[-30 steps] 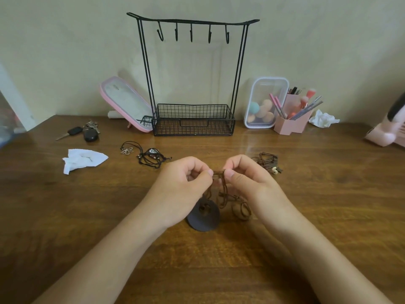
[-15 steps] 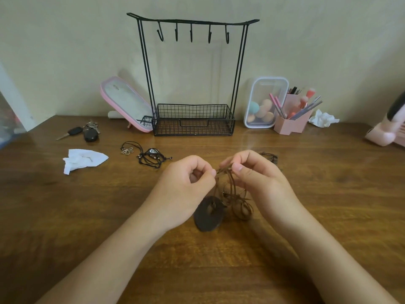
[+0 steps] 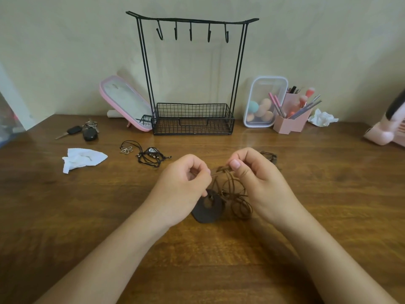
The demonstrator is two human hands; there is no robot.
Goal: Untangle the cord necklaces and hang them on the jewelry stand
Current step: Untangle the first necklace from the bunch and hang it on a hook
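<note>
Noted: brown cord necklace (image 3: 232, 189) bunched on the surface (image 3: 328, 216), its disc pendant (image 3: 207, 209) lying under the left hand (image 3: 182, 189). Knotted strand ran crosswise between both hands. Left fingers (image 3: 205, 172) pinched one end, right hand (image 3: 258, 181) pinched the knot. Jewelry stand (image 3: 192, 73) stood straight behind, hooks (image 3: 190, 34) bare.

**Pale wall behind a wooden table**

A cream wall (image 3: 65, 51), matte and faintly mottled, rises straight from the far edge of a brown wooden table (image 3: 65, 216) with visible grain. Soft, even light falls on both, and the tabletop has a dull sheen.
</note>
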